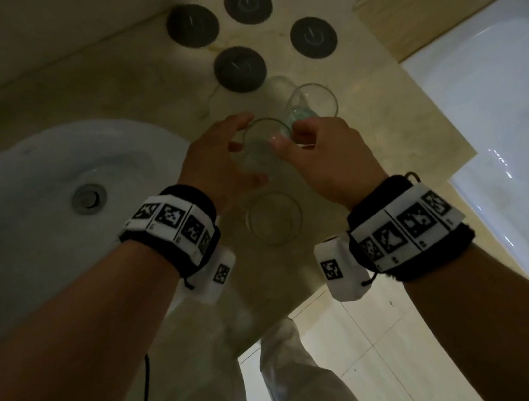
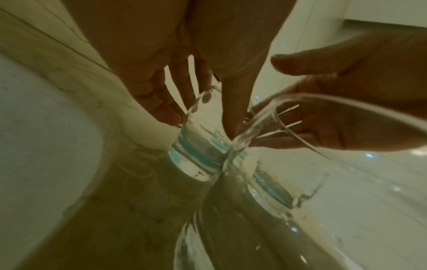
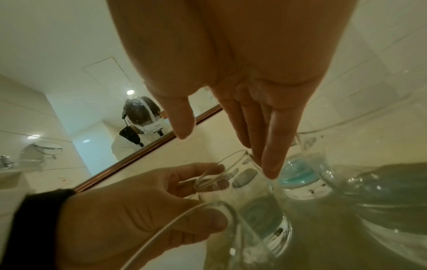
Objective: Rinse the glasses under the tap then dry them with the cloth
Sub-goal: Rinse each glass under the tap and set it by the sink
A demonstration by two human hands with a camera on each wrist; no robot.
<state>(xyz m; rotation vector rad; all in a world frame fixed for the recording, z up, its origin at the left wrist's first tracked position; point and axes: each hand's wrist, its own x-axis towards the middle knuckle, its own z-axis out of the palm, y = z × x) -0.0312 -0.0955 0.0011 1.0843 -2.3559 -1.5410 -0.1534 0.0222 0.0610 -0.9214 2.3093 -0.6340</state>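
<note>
Several clear glasses stand on the beige counter [image 1: 382, 119] right of the sink [image 1: 15, 212]. My left hand [image 1: 212, 163] curls its fingers and thumb round the middle glass [image 1: 265, 151], seen close in the left wrist view as glass [image 2: 198, 138] with a bluish base. My right hand [image 1: 329, 159] hovers at the same glass's right side, its fingers [image 3: 270, 164] straight and pointing down beside the rim, thumb apart, holding nothing. A second glass [image 1: 311, 102] stands just behind, a third glass [image 1: 274, 219] nearer me. No cloth shows in any view.
Dark round coasters [image 1: 240, 69] lie at the back of the counter. The sink's drain [image 1: 88, 197] is to the left. A white bathtub [image 1: 500, 100] lies to the right, below the counter edge. A mirror frame [image 3: 148, 144] runs along the wall.
</note>
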